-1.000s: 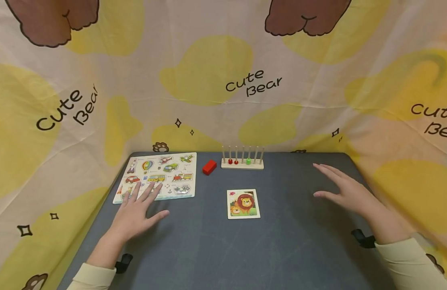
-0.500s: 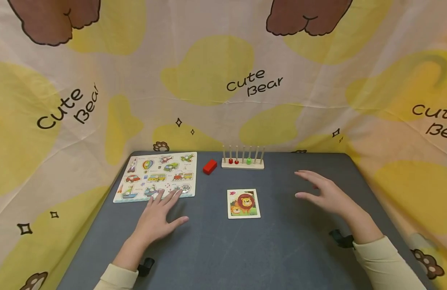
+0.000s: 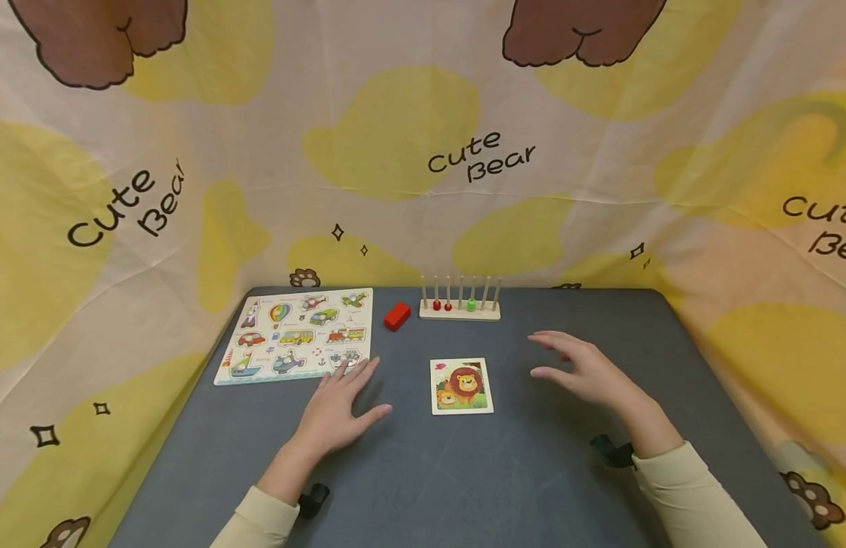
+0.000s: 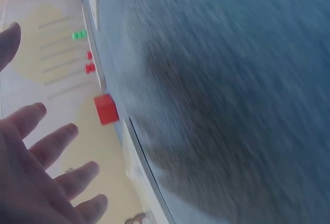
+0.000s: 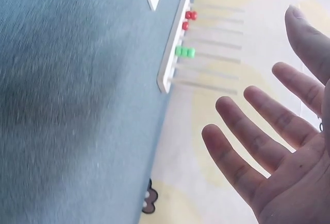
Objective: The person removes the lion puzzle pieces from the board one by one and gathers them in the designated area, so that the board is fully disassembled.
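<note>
In the head view, the left hand (image 3: 336, 415) hung over the blue-grey table (image 3: 429, 487) with thumb and fingers straight and apart, its fingertips at the near right corner of a flat white board (image 3: 309, 335) printed with colourful vehicles. Whether they touched it, one could not tell. The right hand (image 3: 583, 373) was well apart from the left, its thumb spaced away from its lightly bent fingers. Between the hands a square white-edged picture card (image 3: 461, 387) of a lion and a cub lay flat on the table. Beyond it, near the back edge, a pale wooden rack (image 3: 459, 313) held seven upright pegs, with red beads (image 3: 436, 305) on the second and third from the left and green beads (image 3: 471, 305) on the fifth. A red oblong block (image 3: 397, 317) lay between rack and board. Cream sleeves (image 3: 693, 487) covered both forearms, and yellow-patched fabric (image 3: 388, 137) hung behind the table.

In the left wrist view, turned sideways, the left hand's fingers were spread, with the red block, the rack and the board's edge past them and a blurred shadow on the table.

In the right wrist view, the right hand's fingers and thumb stood apart; the card's corner showed at the top, near the rack and its three green beads.
</note>
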A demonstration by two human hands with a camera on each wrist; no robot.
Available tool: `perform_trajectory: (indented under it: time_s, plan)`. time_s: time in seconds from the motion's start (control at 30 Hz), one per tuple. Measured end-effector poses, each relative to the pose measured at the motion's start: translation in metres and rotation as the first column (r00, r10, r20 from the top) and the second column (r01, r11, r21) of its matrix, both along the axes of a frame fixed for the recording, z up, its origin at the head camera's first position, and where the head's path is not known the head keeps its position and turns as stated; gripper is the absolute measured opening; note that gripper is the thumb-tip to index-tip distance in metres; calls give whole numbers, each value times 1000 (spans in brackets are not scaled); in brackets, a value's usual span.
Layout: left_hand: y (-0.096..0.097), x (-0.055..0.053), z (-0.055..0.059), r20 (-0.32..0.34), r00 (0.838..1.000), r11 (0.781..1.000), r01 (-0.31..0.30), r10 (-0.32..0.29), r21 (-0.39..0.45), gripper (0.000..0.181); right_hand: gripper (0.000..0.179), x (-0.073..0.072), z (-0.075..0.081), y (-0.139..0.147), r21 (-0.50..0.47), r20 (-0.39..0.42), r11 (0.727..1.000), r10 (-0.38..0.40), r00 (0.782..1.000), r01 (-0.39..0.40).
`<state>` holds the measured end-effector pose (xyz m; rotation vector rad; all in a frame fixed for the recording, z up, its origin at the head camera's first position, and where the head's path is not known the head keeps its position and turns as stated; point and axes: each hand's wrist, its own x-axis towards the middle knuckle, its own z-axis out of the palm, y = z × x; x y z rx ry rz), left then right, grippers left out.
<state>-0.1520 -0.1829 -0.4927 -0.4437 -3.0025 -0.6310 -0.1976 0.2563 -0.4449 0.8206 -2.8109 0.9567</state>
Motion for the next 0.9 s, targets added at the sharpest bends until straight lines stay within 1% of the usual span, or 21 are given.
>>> perform_trajectory:
  time_s: [0.1, 0.2, 0.3, 0.43, 0.53, 0.67, 0.8, 0.9]
  plan:
    - [10, -3, 1, 55, 998, 1000, 12, -12, 10, 87, 57, -1, -1, -8, -6, 22, 1000, 5, 1000, -4]
    - [21, -6, 0, 94, 995, 1000, 21, -22, 18, 88, 57, -1, -3, -14, -22, 39, 1000, 12, 999, -11]
    - [31, -9, -2, 114, 993, 999, 16, -20, 36, 89, 56, -1, -3, -20, -29, 56, 999, 18, 998, -16]
    - [45, -12, -1, 140, 990, 998, -15, 5, 67, 90, 56, -1, 0, -27, -36, 64, 999, 33, 997, -31]
    - [56, -14, -1, 147, 989, 997, -33, 23, 63, 89, 55, -1, 4, -32, -53, 60, 998, 47, 997, -44]
    - [72, -20, -5, 146, 989, 1000, -12, 8, 28, 87, 52, -3, 5, -41, -66, 71, 996, 60, 996, -55]
    - [86, -25, -11, 182, 983, 1000, 15, -11, -17, 93, 50, -6, 1, -50, -74, 91, 995, 78, 993, -71]
    - [93, -26, -16, 221, 975, 999, 15, -6, -41, 101, 49, -8, -2, -57, -86, 100, 992, 100, 990, -91]
